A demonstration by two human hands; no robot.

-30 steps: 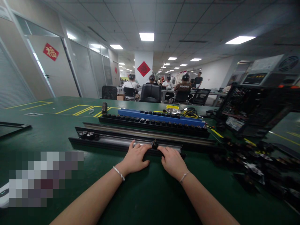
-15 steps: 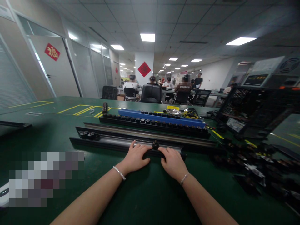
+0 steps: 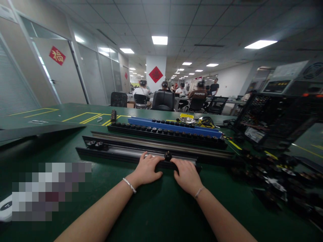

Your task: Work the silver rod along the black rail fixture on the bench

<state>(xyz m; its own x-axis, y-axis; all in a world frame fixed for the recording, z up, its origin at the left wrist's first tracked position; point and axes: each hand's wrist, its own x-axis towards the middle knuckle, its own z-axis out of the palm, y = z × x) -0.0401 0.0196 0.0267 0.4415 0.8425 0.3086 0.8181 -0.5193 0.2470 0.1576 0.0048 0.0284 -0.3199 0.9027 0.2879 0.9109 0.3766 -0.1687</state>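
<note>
A long black rail [image 3: 121,152] with a shiny grey inner channel lies crosswise on the green table before me. My left hand [image 3: 147,169] rests on its near side, fingers spread and thumb apart. Facing it, my right hand [image 3: 187,173] lies on the rail's right part with the fingers stretched forward. A small black part [image 3: 168,155] sits on the rail between the two hands, close to the index fingertips; whether they press on it I cannot tell. Small black parts with shiny tops [image 3: 95,144] sit at the rail's left end.
Behind lie another channelled rail [image 3: 156,143], a black strip carrying several round parts [image 3: 141,129] and a blue rail [image 3: 174,125]. Many loose black parts [image 3: 272,178] pile up at right, near a black case [image 3: 267,117]. A dark flat strip [image 3: 42,131] reaches in from the left.
The dark strip at the left has come farther in to the right and shows much longer. My hands and the small part between them stay in place; the view shifts slightly.
</note>
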